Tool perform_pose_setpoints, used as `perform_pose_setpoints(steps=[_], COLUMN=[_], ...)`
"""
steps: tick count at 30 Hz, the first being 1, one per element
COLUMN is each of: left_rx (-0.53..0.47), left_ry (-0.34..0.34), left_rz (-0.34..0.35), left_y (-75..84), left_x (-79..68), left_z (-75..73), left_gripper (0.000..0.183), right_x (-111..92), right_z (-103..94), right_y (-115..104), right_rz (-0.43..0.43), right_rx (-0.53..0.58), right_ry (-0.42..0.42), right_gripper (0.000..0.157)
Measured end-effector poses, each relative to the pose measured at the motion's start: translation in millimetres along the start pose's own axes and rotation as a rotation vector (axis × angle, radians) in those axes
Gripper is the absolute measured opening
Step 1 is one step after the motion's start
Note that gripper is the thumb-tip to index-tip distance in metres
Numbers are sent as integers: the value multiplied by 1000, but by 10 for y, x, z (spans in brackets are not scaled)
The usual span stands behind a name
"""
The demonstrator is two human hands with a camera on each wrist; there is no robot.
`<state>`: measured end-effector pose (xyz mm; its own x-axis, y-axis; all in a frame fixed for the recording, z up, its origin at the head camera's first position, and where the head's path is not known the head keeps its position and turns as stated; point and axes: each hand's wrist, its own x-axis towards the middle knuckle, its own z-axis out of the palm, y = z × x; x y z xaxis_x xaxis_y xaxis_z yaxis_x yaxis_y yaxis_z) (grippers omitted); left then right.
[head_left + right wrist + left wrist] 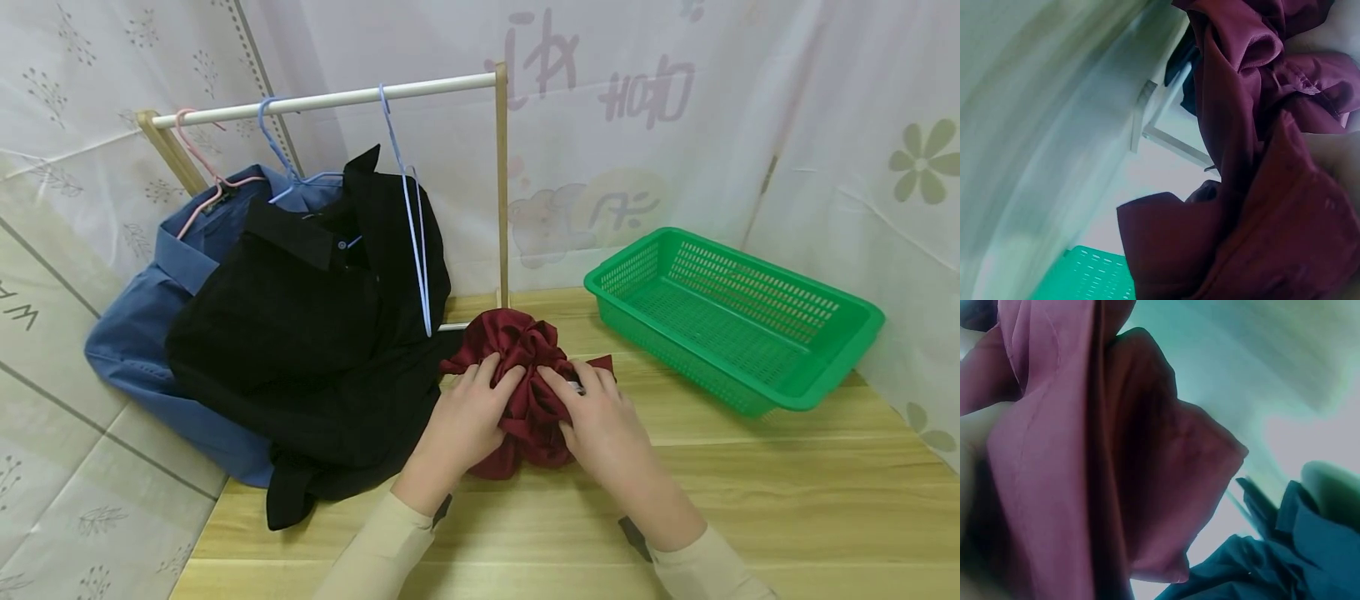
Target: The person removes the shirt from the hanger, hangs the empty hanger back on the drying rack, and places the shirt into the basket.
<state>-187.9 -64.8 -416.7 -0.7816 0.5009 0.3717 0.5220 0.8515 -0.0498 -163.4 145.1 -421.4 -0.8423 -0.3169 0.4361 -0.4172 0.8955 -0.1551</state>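
"What's near you?"

"A black shirt (pixel 300 333), left of the frame, then a green basket (pixel 675 354), right."

"What about you?"

"The red cloth (pixel 532 417) is in the middle. My left hand (pixel 463 417) and right hand (pixel 606 425) both grip it."

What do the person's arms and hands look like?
The person wears plain cream sleeves, with a small dark piece peeking out at the end of each. The left hand and right hand wear no gloves, and no rings show.
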Motion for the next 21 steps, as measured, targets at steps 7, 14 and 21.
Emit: perform_pose_setpoints(steps=[7,14,21], left_rx=[47,34,-261], left_ry=[40,92,24], left_rz=[23,49,66], left_y=[8,-16,-94], left_x=[115,261,462], left_z=[-73,-118,-159], left_gripper=[76,70,68], right_x=[44,115,192], right_z=[-121,-244,-361], right_y=[71,219,419], right_rz=[-17,-49,-92], right_rx=[10,136,308], right_ry=[22,35,103], right_gripper=[78,74,67])
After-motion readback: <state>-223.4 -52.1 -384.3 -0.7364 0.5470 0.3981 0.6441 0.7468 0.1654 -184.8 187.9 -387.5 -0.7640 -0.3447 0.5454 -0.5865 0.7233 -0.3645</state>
